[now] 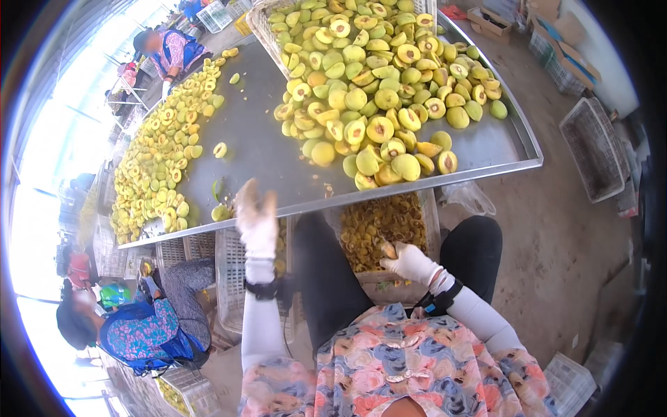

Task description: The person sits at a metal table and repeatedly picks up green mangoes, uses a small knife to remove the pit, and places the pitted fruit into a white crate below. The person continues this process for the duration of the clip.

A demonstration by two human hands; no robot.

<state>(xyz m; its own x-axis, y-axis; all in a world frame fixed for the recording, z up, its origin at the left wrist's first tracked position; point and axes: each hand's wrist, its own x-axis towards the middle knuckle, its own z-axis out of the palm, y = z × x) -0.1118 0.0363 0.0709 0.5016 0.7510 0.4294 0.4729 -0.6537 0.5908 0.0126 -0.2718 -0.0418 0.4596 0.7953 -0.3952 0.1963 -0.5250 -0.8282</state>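
Observation:
My left hand (256,211), in a white glove with stained fingertips, is raised at the table's near edge. It is blurred, its thumb stands apart from the fingers, and no object shows in it. Beside it on the table lies a green fruit (221,212). My right hand (411,261), also gloved, is low between my knees, over a crate of cut fruit pieces (383,224). Something brownish-yellow shows at its fingertips; whether it is a held piece or stained glove cannot be told. A heap of halved yellow-green stone fruit (359,99) spreads above my hands on the metal table (250,140).
A tilted plastic crate (266,39) stands behind the heap. More halves (161,151) cover the table's left side. One person (151,328) sits at the left and another (174,49) works at the far side. An empty-looking crate (594,148) lies on the floor at right.

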